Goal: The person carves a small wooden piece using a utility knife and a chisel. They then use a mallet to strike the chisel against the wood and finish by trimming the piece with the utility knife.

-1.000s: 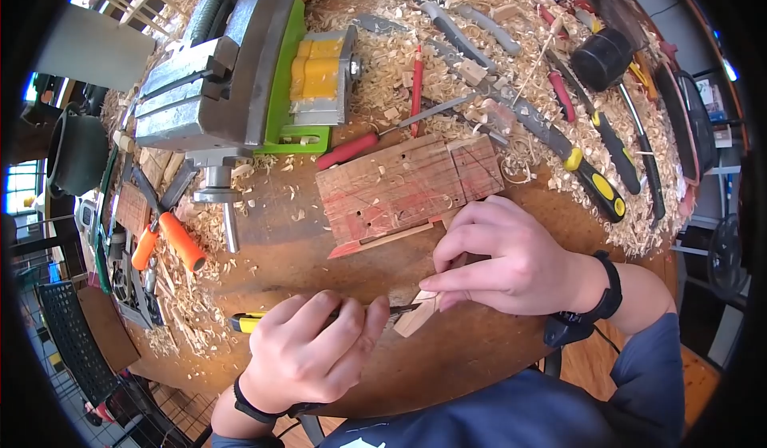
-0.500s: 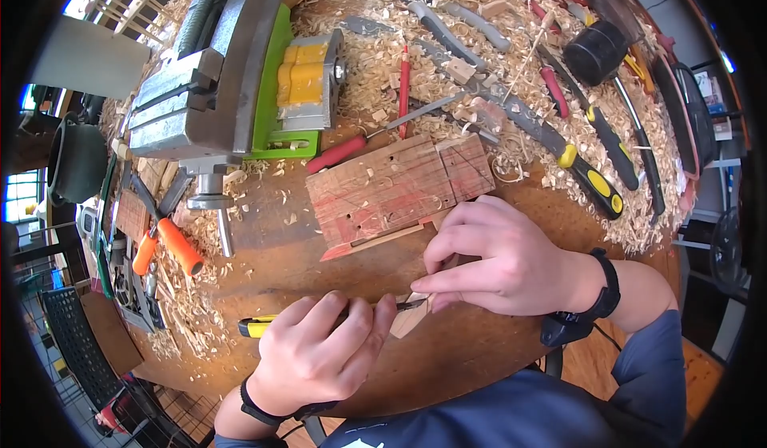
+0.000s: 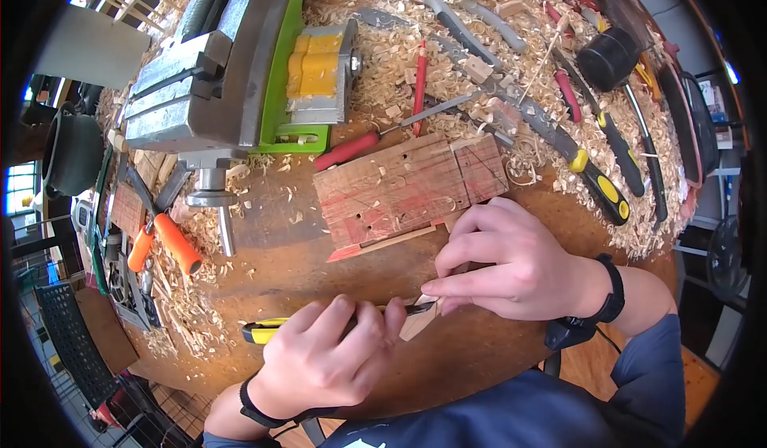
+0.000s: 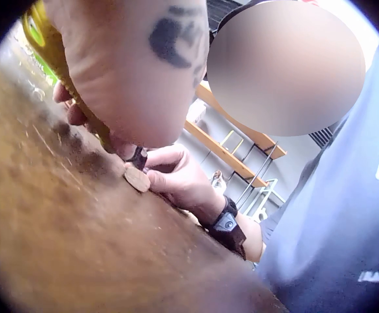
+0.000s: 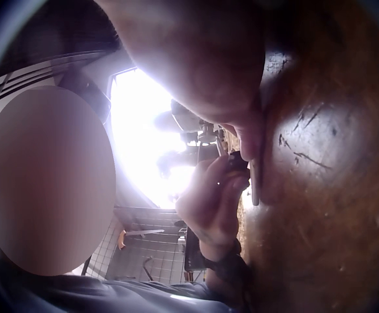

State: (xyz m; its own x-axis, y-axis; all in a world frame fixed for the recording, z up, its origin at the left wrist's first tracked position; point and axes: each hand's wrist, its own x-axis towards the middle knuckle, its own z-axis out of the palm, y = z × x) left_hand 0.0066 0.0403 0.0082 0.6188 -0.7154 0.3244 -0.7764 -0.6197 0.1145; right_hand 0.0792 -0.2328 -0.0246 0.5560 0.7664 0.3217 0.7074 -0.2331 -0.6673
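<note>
My left hand (image 3: 327,360) grips a yellow and black utility knife (image 3: 260,332), whose butt sticks out behind the palm. Its dark blade (image 3: 420,307) lies across a small pale wood piece (image 3: 417,326) with a pointed outline. My right hand (image 3: 515,268) pinches the far end of that piece between thumb and fingers, covering part of it. In the left wrist view the wood piece (image 4: 137,179) shows its rounded end close over the table. From the right wrist it appears edge-on as a thin strip (image 5: 254,186), under the fingertips.
Ahead of my hands lies a red-stained wooden block (image 3: 407,184) with a thin strip along its near edge. A metal vise (image 3: 188,100) stands at left, near orange-handled tools (image 3: 176,244). Shavings surround a red-handled file (image 3: 347,151), a yellow-black-handled rasp (image 3: 599,188) and a black mallet (image 3: 607,58).
My left hand and knife have shifted slightly right, toward my right hand, with the blade further along the wood piece. The right hand keeps its pinch. The head view has swayed a little.
</note>
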